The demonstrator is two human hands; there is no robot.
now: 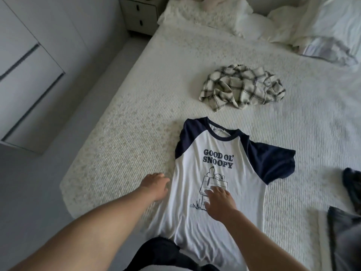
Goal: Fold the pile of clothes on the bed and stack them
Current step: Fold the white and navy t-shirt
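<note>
A white T-shirt [218,169] with navy sleeves and a printed cartoon lies face up on the bed [136,118], collar away from me. Its left sleeve is tucked under, and its right sleeve is spread out. My left hand [155,185] rests at the shirt's left edge, fingers at the fabric. My right hand [219,201] lies flat on the print with its fingers spread. A crumpled plaid shirt [242,86] lies farther back on the bed.
Dark garments [351,190] and a grey one [345,237] lie at the right edge of the bed. Pillows [330,20] and bunched bedding sit at the head. A nightstand [139,14] and white wardrobe doors [29,71] stand left of the bed.
</note>
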